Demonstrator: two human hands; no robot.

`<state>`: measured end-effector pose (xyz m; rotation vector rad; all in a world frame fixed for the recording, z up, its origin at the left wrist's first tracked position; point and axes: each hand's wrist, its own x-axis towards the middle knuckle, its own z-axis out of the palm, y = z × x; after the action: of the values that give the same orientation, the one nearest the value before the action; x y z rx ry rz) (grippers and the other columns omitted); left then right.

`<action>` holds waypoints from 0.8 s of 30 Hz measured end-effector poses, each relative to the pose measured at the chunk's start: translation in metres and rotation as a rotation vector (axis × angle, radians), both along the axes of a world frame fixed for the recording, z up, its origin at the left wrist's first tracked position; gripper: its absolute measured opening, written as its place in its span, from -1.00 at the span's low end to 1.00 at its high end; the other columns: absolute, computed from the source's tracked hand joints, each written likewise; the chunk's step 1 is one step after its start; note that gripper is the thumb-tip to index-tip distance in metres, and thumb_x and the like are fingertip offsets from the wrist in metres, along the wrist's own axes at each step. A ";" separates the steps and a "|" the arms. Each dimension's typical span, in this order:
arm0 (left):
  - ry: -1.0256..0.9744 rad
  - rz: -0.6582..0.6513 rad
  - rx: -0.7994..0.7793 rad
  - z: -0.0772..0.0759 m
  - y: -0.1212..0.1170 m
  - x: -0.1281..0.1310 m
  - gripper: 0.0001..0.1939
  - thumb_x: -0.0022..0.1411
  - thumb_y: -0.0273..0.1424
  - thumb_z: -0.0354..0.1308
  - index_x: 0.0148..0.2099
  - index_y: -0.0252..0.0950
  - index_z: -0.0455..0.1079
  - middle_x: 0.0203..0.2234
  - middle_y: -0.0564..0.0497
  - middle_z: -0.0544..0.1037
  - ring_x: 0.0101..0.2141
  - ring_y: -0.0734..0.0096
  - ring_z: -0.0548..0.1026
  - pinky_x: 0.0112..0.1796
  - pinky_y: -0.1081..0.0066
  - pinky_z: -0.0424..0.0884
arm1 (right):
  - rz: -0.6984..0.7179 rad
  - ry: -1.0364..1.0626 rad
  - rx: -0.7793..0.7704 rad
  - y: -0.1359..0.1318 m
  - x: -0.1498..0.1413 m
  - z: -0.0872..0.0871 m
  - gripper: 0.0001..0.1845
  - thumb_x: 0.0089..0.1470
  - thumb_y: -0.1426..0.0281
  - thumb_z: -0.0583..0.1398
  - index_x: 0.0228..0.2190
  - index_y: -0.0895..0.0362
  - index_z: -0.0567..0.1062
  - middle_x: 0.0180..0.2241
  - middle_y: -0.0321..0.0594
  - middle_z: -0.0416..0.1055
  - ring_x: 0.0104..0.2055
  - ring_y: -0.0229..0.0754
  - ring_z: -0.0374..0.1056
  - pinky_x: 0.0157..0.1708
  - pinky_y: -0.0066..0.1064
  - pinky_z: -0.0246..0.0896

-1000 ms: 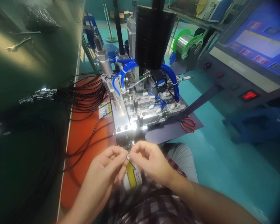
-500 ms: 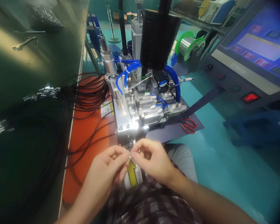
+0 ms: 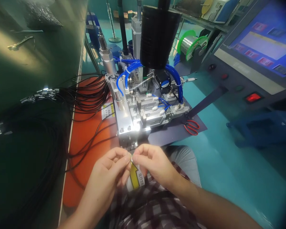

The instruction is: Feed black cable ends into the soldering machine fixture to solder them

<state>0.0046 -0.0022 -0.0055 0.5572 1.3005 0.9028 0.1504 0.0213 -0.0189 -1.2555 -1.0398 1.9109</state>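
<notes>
I have both hands raised close together ahead of the torso, fingertips nearly meeting. On the left hand, the thumb presses toward the index finger in a pinch, the other fingers curling beneath. I hold the right hand in a matching pinch, its index finger arched over the thumb. From my viewpoint, the bare left forearm rises steeply; the right forearm slants in at a shallower angle.

The left hand and right hand pinch a tiny piece between their fingertips, the metal machine just beyond those fingers and a yellow arrow below them.
</notes>
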 end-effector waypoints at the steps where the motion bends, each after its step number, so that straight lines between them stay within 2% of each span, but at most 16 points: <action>1: -0.014 0.006 0.003 0.000 0.000 0.001 -0.64 -0.08 -0.17 0.40 -0.47 -0.27 0.32 -0.67 0.14 0.40 -0.71 0.65 0.16 -0.62 0.53 0.12 | 0.004 -0.001 0.004 -0.001 0.000 0.000 -0.89 -0.03 0.41 0.23 -0.52 0.14 0.40 -0.73 -0.48 0.25 -0.69 -0.40 0.10 -0.64 -0.55 0.02; 3: -0.043 0.011 0.018 -0.001 -0.002 0.002 -0.67 -0.04 -0.19 0.38 -0.46 -0.28 0.33 -0.66 0.15 0.39 -0.70 0.65 0.17 -0.61 0.54 0.13 | 0.006 -0.027 0.048 -0.004 0.000 0.000 -0.90 -0.01 0.41 0.22 -0.50 0.13 0.39 -0.71 -0.48 0.25 -0.68 -0.39 0.11 -0.64 -0.55 0.01; 6: -0.063 -0.005 0.029 -0.004 -0.005 0.000 -0.68 0.01 -0.18 0.35 -0.46 -0.27 0.32 -0.65 0.16 0.38 -0.69 0.65 0.16 -0.60 0.55 0.14 | -0.002 -0.157 0.226 -0.008 0.002 -0.001 -0.93 0.01 0.44 0.20 -0.48 0.13 0.39 -0.65 -0.46 0.24 -0.62 -0.37 0.12 -0.60 -0.52 0.02; 8: -0.008 -0.058 0.034 -0.005 -0.006 -0.002 -0.68 0.04 -0.15 0.34 -0.43 -0.26 0.35 -0.67 0.17 0.36 -0.68 0.63 0.16 -0.61 0.56 0.12 | 0.016 -0.244 0.341 -0.008 0.006 0.001 -0.93 0.02 0.46 0.19 -0.48 0.13 0.40 -0.60 -0.43 0.25 -0.56 -0.35 0.13 -0.54 -0.50 0.06; 10: 0.113 -0.121 0.067 -0.005 -0.007 -0.005 -0.69 0.06 -0.12 0.33 -0.38 -0.26 0.41 -0.66 0.16 0.35 -0.66 0.59 0.20 -0.61 0.56 0.14 | 0.062 -0.280 0.382 -0.006 0.011 0.004 -0.92 0.04 0.46 0.18 -0.48 0.13 0.40 -0.57 -0.40 0.27 -0.52 -0.33 0.14 -0.50 -0.48 0.09; 13: 0.274 -0.163 0.149 -0.004 -0.008 -0.007 -0.68 0.05 -0.11 0.35 -0.36 -0.28 0.48 -0.56 0.07 0.45 -0.58 0.50 0.32 -0.55 0.52 0.26 | 0.125 -0.272 0.368 -0.003 0.017 0.008 -0.91 0.08 0.44 0.17 -0.47 0.13 0.40 -0.55 -0.39 0.27 -0.51 -0.33 0.14 -0.52 -0.49 0.07; 16: 0.278 -0.173 0.141 -0.006 -0.009 -0.009 -0.64 0.04 -0.08 0.35 -0.36 -0.29 0.48 -0.49 0.02 0.49 -0.51 0.42 0.40 -0.49 0.47 0.32 | 0.122 -0.199 0.295 -0.002 0.017 0.008 -0.91 0.07 0.43 0.18 -0.46 0.13 0.39 -0.56 -0.41 0.25 -0.53 -0.35 0.11 -0.56 -0.52 0.01; 20: 0.211 -0.135 0.018 -0.010 -0.006 -0.009 -0.56 -0.02 0.00 0.35 -0.41 -0.30 0.43 -0.69 0.19 0.21 -0.65 0.62 0.09 -0.60 0.55 0.02 | 0.137 -0.089 0.077 0.002 0.015 0.005 -0.89 0.06 0.40 0.21 -0.47 0.13 0.39 -0.66 -0.49 0.14 -0.65 -0.39 0.00 -0.67 -0.55 -0.11; 22: 0.136 -0.107 -0.050 -0.010 -0.003 -0.008 -0.53 -0.09 0.01 0.39 -0.44 -0.29 0.40 -0.74 0.25 0.10 -0.66 0.64 -0.01 -0.60 0.54 -0.03 | 0.137 -0.119 0.066 0.005 0.016 0.007 -0.87 0.09 0.37 0.20 -0.47 0.14 0.40 -0.67 -0.48 0.15 -0.66 -0.40 0.02 -0.69 -0.56 -0.10; 24: 0.073 -0.084 -0.100 -0.008 0.000 -0.008 -0.53 -0.15 0.00 0.42 -0.46 -0.28 0.39 -0.75 0.27 0.08 -0.66 0.65 -0.04 -0.60 0.53 -0.04 | 0.127 -0.169 0.133 0.007 0.018 0.009 -0.83 0.13 0.36 0.18 -0.47 0.15 0.41 -0.65 -0.46 0.18 -0.64 -0.39 0.05 -0.66 -0.56 -0.05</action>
<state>-0.0030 -0.0020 -0.0139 0.5673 1.3701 0.7498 0.1684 0.0288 -0.0099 -1.3193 -1.3409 1.8178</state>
